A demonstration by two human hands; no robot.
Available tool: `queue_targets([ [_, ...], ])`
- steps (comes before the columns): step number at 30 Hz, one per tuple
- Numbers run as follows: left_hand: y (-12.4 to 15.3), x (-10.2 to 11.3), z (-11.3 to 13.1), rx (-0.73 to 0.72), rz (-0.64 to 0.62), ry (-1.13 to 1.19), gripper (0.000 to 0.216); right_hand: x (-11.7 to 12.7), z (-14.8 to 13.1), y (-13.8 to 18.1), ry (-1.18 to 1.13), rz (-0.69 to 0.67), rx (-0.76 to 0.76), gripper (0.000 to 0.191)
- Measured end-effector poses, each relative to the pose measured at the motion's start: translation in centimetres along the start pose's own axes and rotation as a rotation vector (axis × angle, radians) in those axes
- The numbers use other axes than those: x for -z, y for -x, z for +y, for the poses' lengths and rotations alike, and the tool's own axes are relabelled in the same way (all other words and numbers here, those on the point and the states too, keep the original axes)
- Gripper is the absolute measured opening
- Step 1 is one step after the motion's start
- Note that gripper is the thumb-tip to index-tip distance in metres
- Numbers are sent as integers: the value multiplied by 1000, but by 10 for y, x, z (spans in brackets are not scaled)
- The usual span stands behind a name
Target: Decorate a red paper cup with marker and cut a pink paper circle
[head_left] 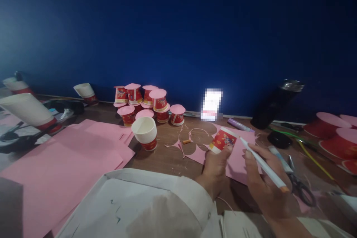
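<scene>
1. Left hand [216, 163] grips a red cup [223, 140], mouth down on pink paper [237, 156].
2. Right hand [263, 178] grasps a white pen [262, 163], tip just beside the cup's base.
3. Scissors [299, 184] lie just right of the right hand.
4. An open cup [145, 132] stands left, near a pink sheet stack [69, 156].
5. Pink-capped cups [147, 104] cluster by the blue wall [178, 26].
6. A black flask [276, 104] lies tilted at right.
</scene>
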State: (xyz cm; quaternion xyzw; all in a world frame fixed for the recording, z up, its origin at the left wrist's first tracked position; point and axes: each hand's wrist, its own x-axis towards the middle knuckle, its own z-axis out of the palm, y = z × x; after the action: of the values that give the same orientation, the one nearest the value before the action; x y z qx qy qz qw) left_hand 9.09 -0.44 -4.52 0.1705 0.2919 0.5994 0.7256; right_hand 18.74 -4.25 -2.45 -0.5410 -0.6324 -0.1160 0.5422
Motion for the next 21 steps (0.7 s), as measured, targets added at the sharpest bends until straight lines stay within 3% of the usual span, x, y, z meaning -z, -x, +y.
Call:
queue_targets([
  [7, 1, -1, -2, 81, -86, 281, 36, 1, 3, 4, -47, -44, 9, 23],
  [11, 1, -1, 4, 102, -69, 334, 35, -2, 8, 2, -21, -18, 47, 25],
  [16, 4, -4, 8, 152, -140, 315, 36, -2, 10, -2, 34, 38, 208, 22],
  [21, 7, -3, 1, 196, -196, 319, 41, -2, 11, 7, 7, 7, 178, 24],
])
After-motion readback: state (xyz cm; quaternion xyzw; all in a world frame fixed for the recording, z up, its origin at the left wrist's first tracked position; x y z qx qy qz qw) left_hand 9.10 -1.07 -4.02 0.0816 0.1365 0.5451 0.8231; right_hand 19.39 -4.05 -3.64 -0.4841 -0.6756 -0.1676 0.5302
